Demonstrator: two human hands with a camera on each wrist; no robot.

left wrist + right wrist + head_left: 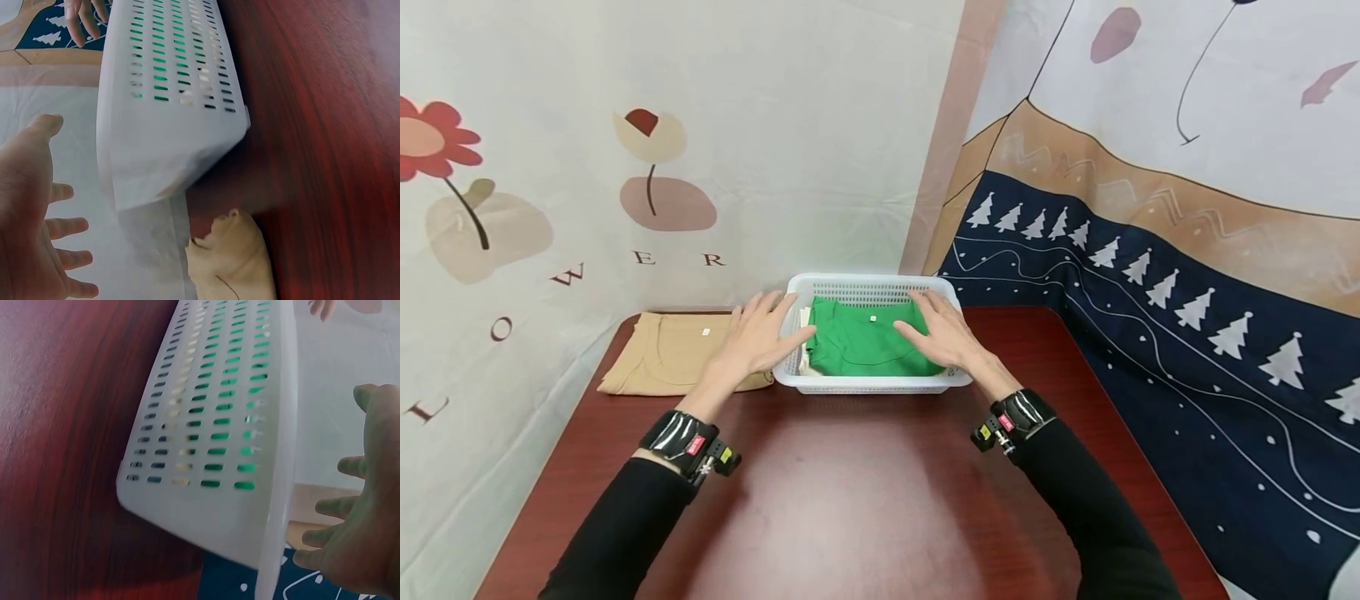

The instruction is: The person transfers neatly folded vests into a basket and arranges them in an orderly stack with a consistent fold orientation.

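Observation:
A white slotted plastic basket [880,384] stands at the back of the table, with a folded green shirt [872,337] on top inside it and a cream cloth [805,342] showing at its left end. My left hand [756,333], fingers spread, is over the basket's left end and the edge of a folded tan shirt [662,354]. Over the right end my right hand [946,332] is spread the same way, thumb pointing inward. Both wrist views show the hands above rim height beside the basket, with nothing in their fingers.
The dark red wooden table [850,492] reaches back to a pale printed curtain [820,150]. Along the right side hangs a navy cloth with white trees [1157,333]. The tan shirt lies flat on the table left of the basket.

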